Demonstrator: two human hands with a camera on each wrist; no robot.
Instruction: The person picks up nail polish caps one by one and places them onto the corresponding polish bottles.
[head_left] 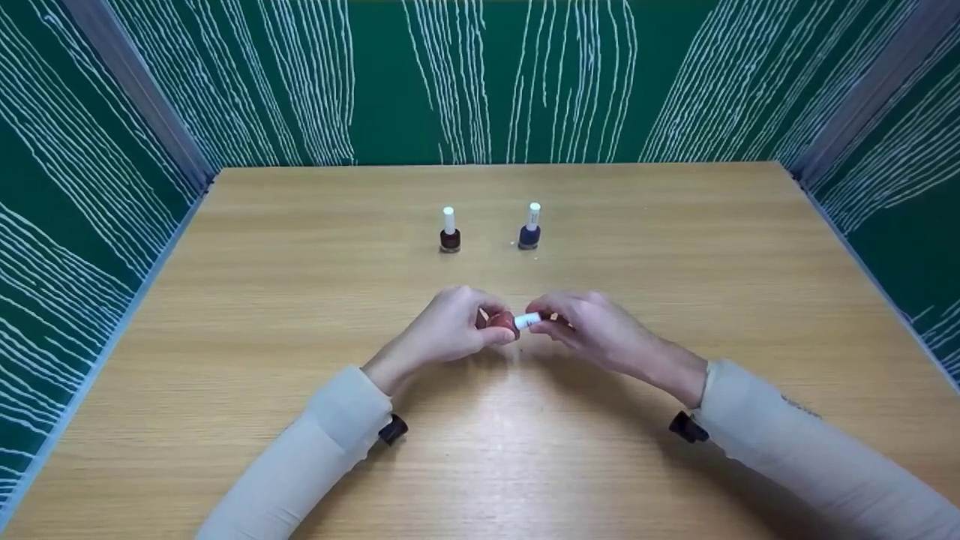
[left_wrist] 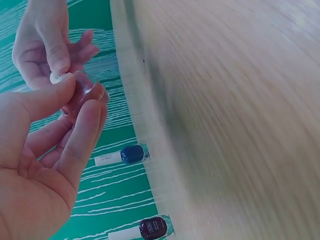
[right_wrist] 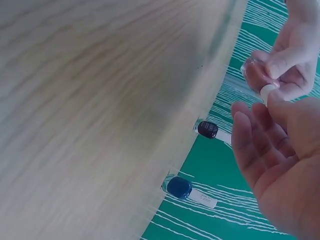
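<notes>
A nail polish bottle (head_left: 503, 322) with red-pink polish and a white cap (head_left: 528, 320) is held tilted above the table, its cap toward the right. My left hand (head_left: 459, 324) grips the glass body between thumb and fingers. The cap is pinched by my right hand (head_left: 592, 330) with thumb and fingertips. In the left wrist view the clear base of the red bottle (left_wrist: 95, 92) sticks out past the left fingers. The right wrist view shows the white cap (right_wrist: 268, 93) at the right thumb. Whether cap and bottle are still joined, I cannot tell.
Beyond the hands, two white-capped nail polish bottles stand upright: a dark red one (head_left: 450, 240) to the left and a dark blue one (head_left: 529, 237) to the right. The wooden table (head_left: 300, 247) meets green walls with white streaks (head_left: 495, 82) at its far edge.
</notes>
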